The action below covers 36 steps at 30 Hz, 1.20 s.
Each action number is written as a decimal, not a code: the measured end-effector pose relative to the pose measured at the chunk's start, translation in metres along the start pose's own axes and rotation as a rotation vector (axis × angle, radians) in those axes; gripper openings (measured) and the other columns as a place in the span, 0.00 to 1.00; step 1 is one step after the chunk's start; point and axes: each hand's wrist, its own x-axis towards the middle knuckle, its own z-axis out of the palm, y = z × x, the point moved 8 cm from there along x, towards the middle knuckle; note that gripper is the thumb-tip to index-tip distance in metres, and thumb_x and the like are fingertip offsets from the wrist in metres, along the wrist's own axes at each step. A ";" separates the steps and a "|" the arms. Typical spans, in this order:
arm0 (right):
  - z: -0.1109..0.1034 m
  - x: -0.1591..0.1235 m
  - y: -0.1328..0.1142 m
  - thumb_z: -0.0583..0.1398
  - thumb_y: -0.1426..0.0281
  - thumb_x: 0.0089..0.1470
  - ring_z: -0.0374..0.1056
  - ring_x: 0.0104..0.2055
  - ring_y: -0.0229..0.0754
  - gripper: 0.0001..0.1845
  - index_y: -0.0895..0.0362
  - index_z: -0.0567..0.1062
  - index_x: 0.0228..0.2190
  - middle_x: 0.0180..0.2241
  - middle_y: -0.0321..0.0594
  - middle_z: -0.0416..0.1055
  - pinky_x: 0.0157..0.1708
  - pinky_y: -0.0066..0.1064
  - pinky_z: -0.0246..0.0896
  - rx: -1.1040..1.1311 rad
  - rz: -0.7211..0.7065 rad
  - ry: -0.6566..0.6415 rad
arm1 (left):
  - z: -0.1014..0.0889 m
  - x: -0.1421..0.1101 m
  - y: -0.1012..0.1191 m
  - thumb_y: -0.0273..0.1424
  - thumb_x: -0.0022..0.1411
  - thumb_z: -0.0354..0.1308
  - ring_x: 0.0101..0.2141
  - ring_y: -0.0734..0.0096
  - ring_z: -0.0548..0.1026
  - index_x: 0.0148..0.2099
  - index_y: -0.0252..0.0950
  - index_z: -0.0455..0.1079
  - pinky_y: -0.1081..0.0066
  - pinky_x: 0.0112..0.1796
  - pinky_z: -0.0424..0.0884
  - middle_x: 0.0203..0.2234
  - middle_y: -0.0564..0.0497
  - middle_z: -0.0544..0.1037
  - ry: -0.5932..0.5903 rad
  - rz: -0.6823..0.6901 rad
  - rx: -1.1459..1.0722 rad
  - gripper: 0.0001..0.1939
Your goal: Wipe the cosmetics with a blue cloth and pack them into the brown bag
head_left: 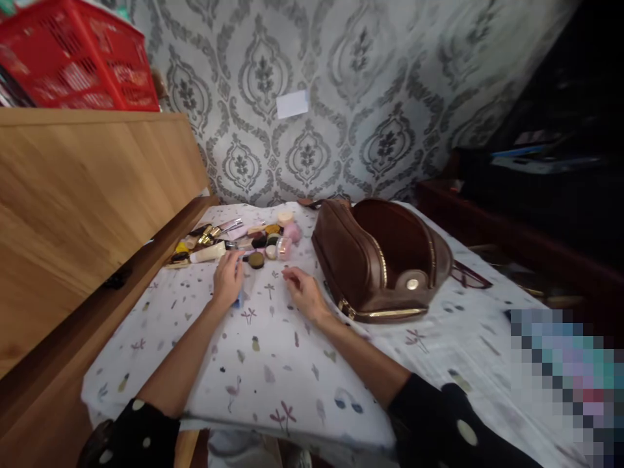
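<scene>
Your left hand point(228, 278) is at the cosmetics point(258, 242), blue item point(238, 301) beside the palm, grip unclear; your right hand point(306, 296) loosely curled, empty, near the brown zippered bag point(351, 260).

A white, printed, cloth-covered surface point(268, 364); on it, clustered cosmetics point(258, 242); near them, rightward, an open brown bag point(353, 260).

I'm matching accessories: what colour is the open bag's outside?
Brown; the bag shows best in the head view.

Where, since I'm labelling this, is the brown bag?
In the head view, the brown bag sits right of the right hand, on the printed cloth.
</scene>
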 end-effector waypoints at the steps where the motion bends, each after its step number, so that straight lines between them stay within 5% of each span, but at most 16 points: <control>1: 0.000 0.000 0.001 0.55 0.73 0.53 0.74 0.40 0.42 0.16 0.56 0.77 0.42 0.38 0.41 0.79 0.45 0.35 0.68 -0.002 -0.001 -0.007 | 0.006 -0.001 0.004 0.27 0.69 0.44 0.49 0.60 0.73 0.55 0.37 0.70 0.60 0.52 0.70 0.46 0.44 0.76 -0.033 0.023 0.021 0.18; 10: 0.004 0.006 0.005 0.55 0.74 0.52 0.75 0.40 0.43 0.16 0.57 0.77 0.42 0.38 0.43 0.79 0.45 0.36 0.68 -0.036 0.012 -0.007 | 0.028 -0.010 0.045 0.23 0.70 0.43 0.62 0.58 0.62 0.68 0.39 0.59 0.61 0.55 0.70 0.63 0.43 0.66 -0.288 0.170 0.184 0.27; 20: -0.004 0.003 -0.013 0.52 0.74 0.50 0.71 0.34 0.42 0.15 0.58 0.77 0.36 0.30 0.39 0.77 0.41 0.33 0.66 -0.073 -0.042 0.023 | 0.045 0.012 0.096 0.33 0.73 0.45 0.58 0.55 0.65 0.68 0.42 0.57 0.64 0.46 0.74 0.60 0.41 0.66 -0.319 0.223 0.354 0.24; 28: -0.007 0.001 -0.016 0.51 0.73 0.49 0.68 0.29 0.42 0.14 0.57 0.77 0.30 0.26 0.38 0.74 0.33 0.31 0.62 -0.077 -0.052 0.054 | 0.079 0.036 0.093 0.29 0.70 0.50 0.59 0.56 0.65 0.65 0.38 0.62 0.62 0.49 0.74 0.60 0.41 0.68 -0.381 0.167 0.291 0.23; 36: -0.014 -0.008 -0.032 0.52 0.67 0.53 0.64 0.25 0.39 0.15 0.56 0.77 0.31 0.25 0.37 0.73 0.29 0.28 0.60 -0.024 -0.081 0.134 | 0.072 0.036 0.091 0.25 0.67 0.51 0.50 0.64 0.75 0.54 0.43 0.74 0.66 0.53 0.70 0.49 0.50 0.80 -0.454 0.147 -0.044 0.18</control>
